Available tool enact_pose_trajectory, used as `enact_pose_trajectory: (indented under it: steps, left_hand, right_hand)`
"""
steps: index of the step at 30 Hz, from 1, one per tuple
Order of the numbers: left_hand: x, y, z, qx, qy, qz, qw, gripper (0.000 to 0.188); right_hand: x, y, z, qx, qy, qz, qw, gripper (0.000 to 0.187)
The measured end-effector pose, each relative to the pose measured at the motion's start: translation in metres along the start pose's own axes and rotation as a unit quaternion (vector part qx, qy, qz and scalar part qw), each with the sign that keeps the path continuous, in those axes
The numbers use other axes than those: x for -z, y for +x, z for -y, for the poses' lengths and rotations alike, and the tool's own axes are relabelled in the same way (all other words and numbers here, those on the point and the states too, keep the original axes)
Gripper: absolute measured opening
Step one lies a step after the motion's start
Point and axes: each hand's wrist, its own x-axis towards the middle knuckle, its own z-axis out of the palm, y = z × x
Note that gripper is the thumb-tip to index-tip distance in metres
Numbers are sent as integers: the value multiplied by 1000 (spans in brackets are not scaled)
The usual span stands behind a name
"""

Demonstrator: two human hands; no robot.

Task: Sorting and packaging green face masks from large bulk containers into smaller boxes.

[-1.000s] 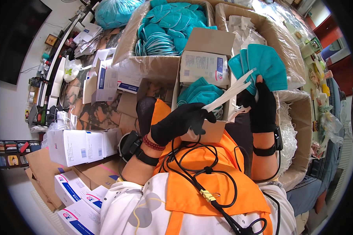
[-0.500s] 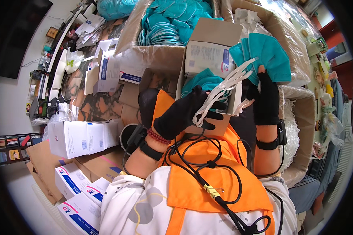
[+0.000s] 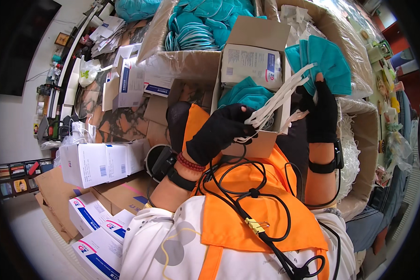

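Note:
Fanned out at the upper right, several teal face masks [image 3: 329,63] are pinched in my black-gloved right hand [image 3: 321,109]. Their white ear loops [image 3: 282,95] stretch down to the left, where the fingers of my left hand [image 3: 221,130], also gloved in black, close on the loop ends. Both hands are over an opened carton [image 3: 254,35] at my lap. Inside it lie more teal masks [image 3: 247,94] and a stack of white printed packets [image 3: 251,66]. My left fingertips are partly hidden by the loops.
Beyond the carton stands a lined box of loose teal masks [image 3: 205,28]. A plastic-lined box [image 3: 364,154] with white stringy material is at my right. White printed boxes [image 3: 95,163] are stacked at my left. Black cables [image 3: 247,191] hang across my orange apron [image 3: 270,224].
My left hand's fingers have closed around the loop ends, after being spread beside them. My right hand and the masks have shifted slightly to the right, and the loops look more drawn together.

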Motion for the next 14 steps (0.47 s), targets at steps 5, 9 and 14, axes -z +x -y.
enact_pose_trajectory:
  steps: [5, 9, 14]
  left_hand:
    - [-6, -1, -5, -7, 63, -20, 998, 34]
    - [2, 4, 7, -15, -44, 1, 999, 31]
    - [-3, 2, -4, 38, -75, -10, 996, 30]
  right_hand:
    - [2, -1, -3, 22, -79, 18, 996, 34]
    - [-4, -3, -4, -11, -33, -10, 999, 35]
    - [-8, -5, -6, -22, -37, 1, 999, 35]
